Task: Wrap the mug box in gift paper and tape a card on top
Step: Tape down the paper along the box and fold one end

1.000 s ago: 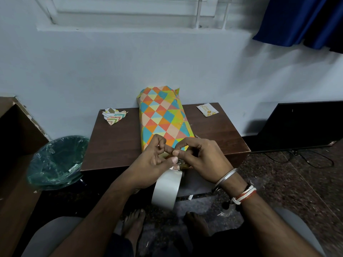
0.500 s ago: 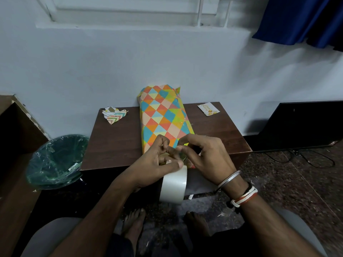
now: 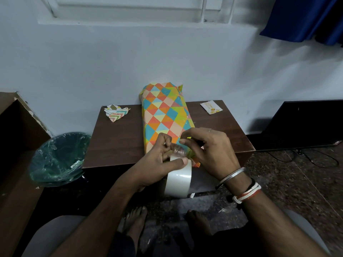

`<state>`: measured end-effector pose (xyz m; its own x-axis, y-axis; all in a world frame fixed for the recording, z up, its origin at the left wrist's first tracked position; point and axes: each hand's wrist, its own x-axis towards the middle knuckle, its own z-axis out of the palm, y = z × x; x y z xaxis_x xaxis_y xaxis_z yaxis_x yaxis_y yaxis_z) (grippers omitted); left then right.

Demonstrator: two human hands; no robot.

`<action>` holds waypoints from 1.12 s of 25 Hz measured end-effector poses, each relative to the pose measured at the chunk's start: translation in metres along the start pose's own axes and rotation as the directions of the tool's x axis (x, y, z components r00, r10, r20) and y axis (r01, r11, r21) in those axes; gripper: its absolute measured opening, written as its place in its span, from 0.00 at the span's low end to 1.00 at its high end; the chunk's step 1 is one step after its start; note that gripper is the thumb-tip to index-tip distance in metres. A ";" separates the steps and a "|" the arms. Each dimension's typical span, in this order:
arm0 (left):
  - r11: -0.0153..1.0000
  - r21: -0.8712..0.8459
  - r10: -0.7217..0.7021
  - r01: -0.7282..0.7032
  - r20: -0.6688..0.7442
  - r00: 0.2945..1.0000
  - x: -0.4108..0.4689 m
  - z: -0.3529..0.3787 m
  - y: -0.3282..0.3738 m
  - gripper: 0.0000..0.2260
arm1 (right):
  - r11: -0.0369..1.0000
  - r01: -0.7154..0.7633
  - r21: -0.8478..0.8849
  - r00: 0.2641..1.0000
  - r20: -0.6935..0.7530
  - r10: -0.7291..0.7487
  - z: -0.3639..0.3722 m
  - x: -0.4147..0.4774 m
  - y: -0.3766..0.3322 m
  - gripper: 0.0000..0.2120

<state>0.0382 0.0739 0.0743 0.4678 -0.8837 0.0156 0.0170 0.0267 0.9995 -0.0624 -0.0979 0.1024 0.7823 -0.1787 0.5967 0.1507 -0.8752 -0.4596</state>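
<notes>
Now the left hand (image 3: 157, 164) holds the tape roll (image 3: 179, 179) with its thumb pressed on the rim, while the right hand (image 3: 209, 151), a moment ago closer in, has drawn a short clear strip (image 3: 178, 150) free, pinched at its fingertips; a piece looks ready for sealing. Just beyond the pinch lies the wrapped mug box (image 3: 164, 115), its near end apparently loose. Farther right sits the card (image 3: 211, 107); farther left, paper scraps (image 3: 116, 113). Nothing blocks the way.

no legible text anywhere
</notes>
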 end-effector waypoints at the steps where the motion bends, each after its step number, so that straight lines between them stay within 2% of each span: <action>1: 0.999 0.031 -0.015 0.015 -0.002 1.000 0.001 0.001 -0.001 0.24 | 1.000 0.007 -0.008 1.000 -0.016 -0.007 -0.003 0.001 0.000 0.04; 4: 0.999 0.000 -0.047 0.047 -0.009 0.999 0.000 0.005 -0.004 0.22 | 1.000 -0.003 0.006 1.000 -0.006 0.003 -0.010 0.002 -0.001 0.04; 8: 0.993 -0.114 -0.021 0.017 -0.031 0.999 0.000 0.007 0.003 0.28 | 0.992 -0.105 0.070 0.994 -0.024 0.107 -0.013 0.004 0.007 0.05; 13: 0.994 -0.112 0.007 -0.013 -0.051 0.999 0.002 0.013 0.004 0.31 | 0.972 -0.168 0.162 0.985 0.079 0.157 -0.015 0.006 0.008 0.03; 19: 0.990 -0.144 0.001 -0.006 -0.030 1.000 0.002 0.015 0.003 0.35 | 0.958 -0.243 0.148 0.964 0.150 0.221 -0.013 0.009 0.011 0.04; 23: 0.981 -0.192 -0.048 0.041 -0.033 0.998 0.002 0.014 0.003 0.35 | 0.920 -0.353 0.168 0.926 0.206 0.317 -0.011 0.011 0.015 0.06; 26: 0.977 -0.197 -0.093 0.087 -0.021 0.995 0.004 0.011 -0.002 0.33 | 0.850 -0.503 0.156 0.863 0.151 0.482 0.000 0.011 0.025 0.13; 28: 0.976 -0.193 -0.112 0.103 -0.039 0.993 0.007 0.013 -0.005 0.32 | 0.826 -0.553 0.112 0.833 0.083 0.547 0.010 0.011 0.034 0.14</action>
<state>0.0304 0.0615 0.0702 0.4971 -0.8622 -0.0976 0.2352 0.0256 0.9716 -0.0426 -0.1253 0.0862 0.7843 -0.5900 0.1915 -0.2405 -0.5738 -0.7829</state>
